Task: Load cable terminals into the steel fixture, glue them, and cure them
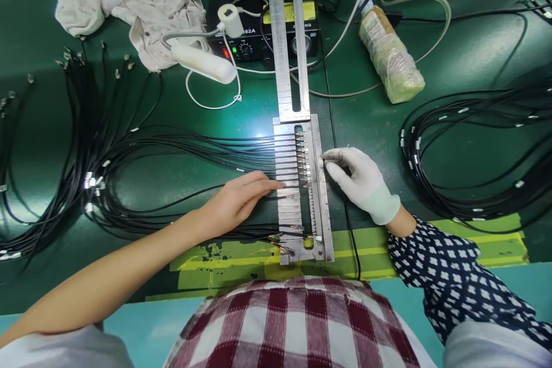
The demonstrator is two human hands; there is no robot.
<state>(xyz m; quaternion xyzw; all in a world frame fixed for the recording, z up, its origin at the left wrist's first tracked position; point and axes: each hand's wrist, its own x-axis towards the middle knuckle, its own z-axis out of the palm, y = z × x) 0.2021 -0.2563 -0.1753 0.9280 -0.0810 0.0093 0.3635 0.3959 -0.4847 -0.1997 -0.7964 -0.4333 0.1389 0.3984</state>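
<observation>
Hands apart, one either side of the metal jig (324,207). L hand (241,198) (bare): fingertips over black cables (233,152) at jig's L edge; can't tell if pinching. R hand (362,178) (white glove): thumb & forefinger curved at jig's R edge; can't tell if gripping. Jig lies mid-bench (366,132), its lower end nr bench's near edge, by yellow tape (487,241). Cables run in from bench's L side, stripped ends by jig's slot. Slotted metal plate (282,40) extends from jig's far end, over black control box (256,56). White cloth (159,6): twd far L corner. Cable coil (414,155): twd R edge.
</observation>
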